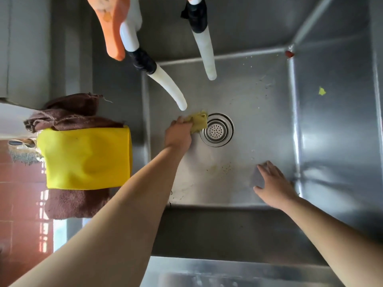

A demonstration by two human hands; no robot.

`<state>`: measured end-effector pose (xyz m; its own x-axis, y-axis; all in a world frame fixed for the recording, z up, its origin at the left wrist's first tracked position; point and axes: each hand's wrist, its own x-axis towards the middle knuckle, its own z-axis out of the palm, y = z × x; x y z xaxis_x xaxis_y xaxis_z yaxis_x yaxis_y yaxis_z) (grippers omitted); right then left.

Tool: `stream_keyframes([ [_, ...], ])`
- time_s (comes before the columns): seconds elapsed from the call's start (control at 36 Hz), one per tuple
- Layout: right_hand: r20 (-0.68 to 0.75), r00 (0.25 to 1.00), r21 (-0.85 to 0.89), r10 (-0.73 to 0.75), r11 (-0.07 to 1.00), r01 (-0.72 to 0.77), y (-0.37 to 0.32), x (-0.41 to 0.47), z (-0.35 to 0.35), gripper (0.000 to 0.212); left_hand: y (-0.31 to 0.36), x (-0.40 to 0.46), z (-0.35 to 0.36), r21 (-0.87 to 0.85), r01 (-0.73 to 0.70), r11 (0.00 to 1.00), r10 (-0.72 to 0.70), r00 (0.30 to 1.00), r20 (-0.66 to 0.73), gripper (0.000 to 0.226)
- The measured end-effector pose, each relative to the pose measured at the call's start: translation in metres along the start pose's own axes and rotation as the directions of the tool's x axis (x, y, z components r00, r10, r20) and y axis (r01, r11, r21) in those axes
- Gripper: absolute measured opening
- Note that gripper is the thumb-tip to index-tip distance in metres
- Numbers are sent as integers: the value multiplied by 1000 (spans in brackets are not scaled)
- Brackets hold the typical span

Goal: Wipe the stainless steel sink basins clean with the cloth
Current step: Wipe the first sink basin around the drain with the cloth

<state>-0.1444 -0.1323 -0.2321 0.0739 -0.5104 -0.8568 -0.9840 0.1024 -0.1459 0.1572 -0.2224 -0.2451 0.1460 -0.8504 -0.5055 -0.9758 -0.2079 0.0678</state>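
Note:
I look straight down into a deep stainless steel sink basin [259, 96]. My left hand [179, 134] grips a small crumpled yellow-green cloth [199, 122] and holds it on the basin floor, just left of the round perforated drain strainer [217, 129]. My right hand [273, 183] lies flat with fingers spread on the basin floor near the right wall, holding nothing. Small specks and a faint yellowish stain [213, 168] mark the floor between the hands.
Two white hose spouts [170, 88] [207, 56] hang over the basin from above, beside an orange handle [109, 27]. Brown towels [70, 114] and a yellow cloth [87, 156] drape over the left sink wall. A red bit [289, 53] and a yellow-green scrap [321, 91] stick to the right side.

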Motion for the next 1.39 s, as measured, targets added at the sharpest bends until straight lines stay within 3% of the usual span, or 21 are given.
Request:
stream_keyframes([
  [0.14,23,1000,-7,16,1000,-15,-10,-4,-15,68,4,-61,35,0,-67,998,66,989,132,47],
  [0.25,-80,996,-18,26,999,-28,-17,-14,-24,24,8,-102,56,-57,-90,994,101,967,236,46],
  [0.36,-131,991,-81,36,996,-46,-25,-28,-36,11,11,-119,52,-68,-99,993,116,932,343,42],
  [0.44,-135,990,-66,41,997,-50,-28,-39,-41,17,14,-124,44,-49,-86,995,99,885,455,41],
  [0.56,-141,990,-29,-4,1000,0,-25,-49,-45,35,13,-126,38,-153,50,987,44,831,554,45],
  [0.67,-160,984,-69,-79,995,69,-20,-60,-65,22,13,-124,29,-322,209,923,-36,882,470,57],
  [0.75,-174,975,-195,-138,975,103,-15,-64,-89,29,15,-112,20,-453,285,845,-90,910,404,57],
  [0.89,-307,914,-382,-266,914,138,-10,-70,-137,31,35,-83,-8,-518,225,825,-113,965,238,43],
  [1.03,-489,799,-449,-352,886,116,0,-70,-190,51,68,-41,-33,-552,208,808,-180,978,107,52],
  [1.17,-598,638,-541,-486,831,126,16,-60,-223,56,85,11,-39,-613,276,740,-328,944,29,50],
  [1.28,-576,638,-564,-511,813,142,25,-45,-234,59,90,47,-35,-700,338,629,-462,887,12,41],
  [1.39,-639,545,-542,-543,821,182,31,-38,-231,56,93,82,-31,-816,374,441,-574,817,64,32],
])
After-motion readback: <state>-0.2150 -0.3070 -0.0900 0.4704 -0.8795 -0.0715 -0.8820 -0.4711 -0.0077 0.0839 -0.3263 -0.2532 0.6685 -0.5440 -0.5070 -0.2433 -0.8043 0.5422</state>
